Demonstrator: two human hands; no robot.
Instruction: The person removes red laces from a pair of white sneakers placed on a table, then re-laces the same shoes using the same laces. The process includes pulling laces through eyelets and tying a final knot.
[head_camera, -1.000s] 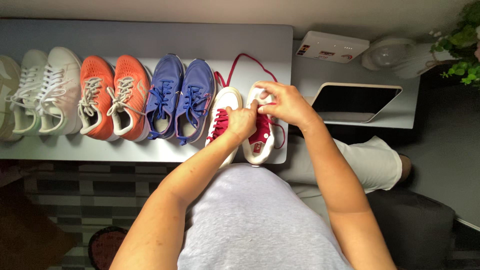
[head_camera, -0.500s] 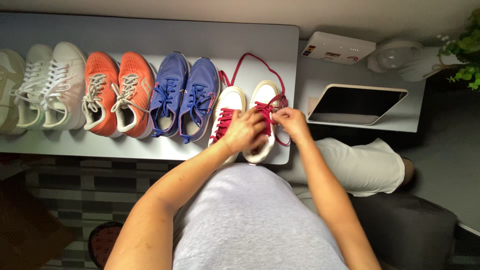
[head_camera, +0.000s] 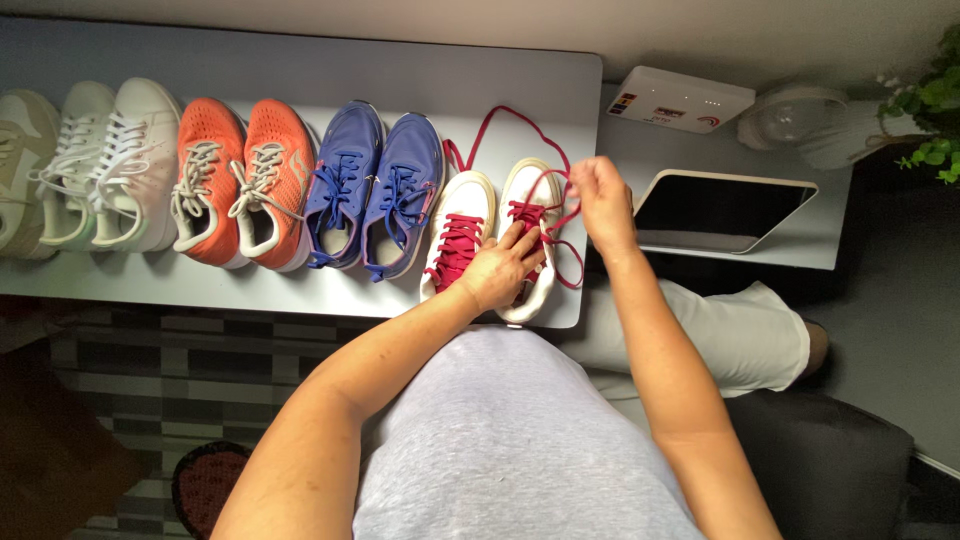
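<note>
A pair of white sneakers with red laces stands at the right end of a grey table (head_camera: 300, 70). My left hand (head_camera: 503, 268) rests flat on the laced tongue of the right white sneaker (head_camera: 535, 190), fingers pressing down. My right hand (head_camera: 603, 197) is beside that shoe's toe end, pinching the loose red lace (head_camera: 500, 122), which loops out over the table behind the shoes. The left white sneaker (head_camera: 458, 232) lies untouched beside it, fully laced.
Blue sneakers (head_camera: 375, 195), orange sneakers (head_camera: 238, 180) and white sneakers (head_camera: 100, 165) line the table to the left. A tablet (head_camera: 725, 210), a white box (head_camera: 680, 100), a round white lamp (head_camera: 790, 115) and a plant (head_camera: 930, 100) sit on the lower right surface.
My right hand has pulled away from the shoe's tongue toward its toe end, drawing the red lace out. My left hand stays pressed on the right sneaker's laces.
</note>
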